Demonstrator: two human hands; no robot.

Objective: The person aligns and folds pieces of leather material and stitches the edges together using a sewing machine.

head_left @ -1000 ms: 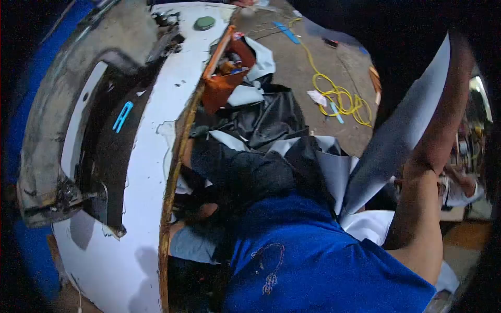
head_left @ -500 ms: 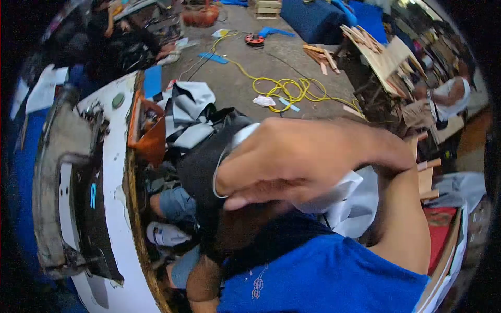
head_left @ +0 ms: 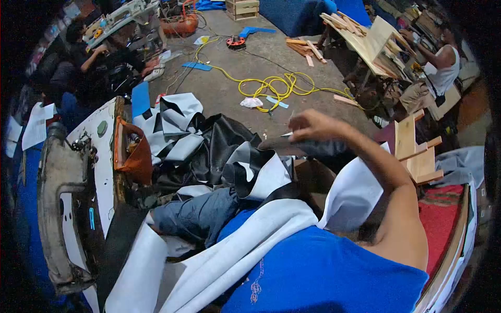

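My right hand point(head_left: 319, 126) is raised past my lap, its fingers closed in a pinch. A small pale, pointed bit shows at the fingertips, too small to name. Black sheet material with a white backing, like leatherette point(head_left: 263, 180), lies folded in front of me. One long white fold point(head_left: 245, 227) of it runs across my blue shirt to the lower left. Another white flap point(head_left: 355, 193) stands beneath my right forearm. My left hand is out of sight, and its arm seems hidden behind the material.
At left is a white-topped bench point(head_left: 107, 172) with a worn machine point(head_left: 62, 182) and an orange pouch point(head_left: 133, 156). A yellow cord point(head_left: 279, 86) coils on the floor. Wooden crate-like pieces point(head_left: 417, 146) stand at right. One person point(head_left: 443, 65) sits far right, another point(head_left: 86, 52) far left.
My right hand has swung outward, away from close to my face. The white-backed material now covers my lap and left side, where an arm and grey-blue cloth showed before. The view has shifted.
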